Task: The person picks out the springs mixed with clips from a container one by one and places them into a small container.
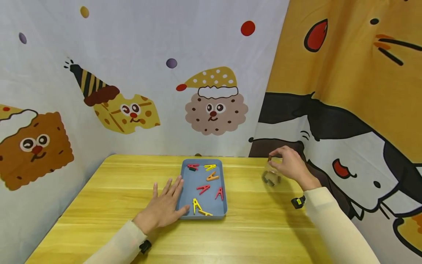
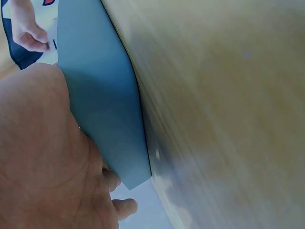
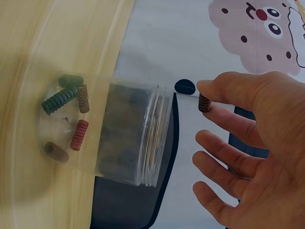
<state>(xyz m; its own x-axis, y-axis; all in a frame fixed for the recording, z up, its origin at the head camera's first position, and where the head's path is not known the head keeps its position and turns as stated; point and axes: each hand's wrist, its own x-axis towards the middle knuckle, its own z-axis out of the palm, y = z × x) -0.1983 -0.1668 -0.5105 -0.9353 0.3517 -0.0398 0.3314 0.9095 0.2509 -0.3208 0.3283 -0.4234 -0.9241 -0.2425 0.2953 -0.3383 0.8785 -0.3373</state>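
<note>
My right hand [image 1: 291,167] pinches a small brown coil spring [image 3: 205,103] between thumb and index finger, just off the open mouth of a clear jar [image 3: 124,133]. The other fingers are spread. Inside the jar, at its bottom, lie several springs: green [image 3: 59,100], red [image 3: 79,135] and brown [image 3: 56,152]. On the left edge of a blue-grey tray [image 1: 188,189] rests my left hand [image 1: 161,207], fingers extended. In the left wrist view its palm is beside the tray's outer wall [image 2: 100,95].
Several small clips lie scattered in the tray, among them a red clip [image 1: 203,189], an orange clip [image 1: 212,176] and a yellow clip [image 1: 196,206]. A small dark piece [image 1: 192,169] lies by the upper red clip. Printed cloth [image 1: 138,73] hangs behind the wooden table [image 1: 250,227].
</note>
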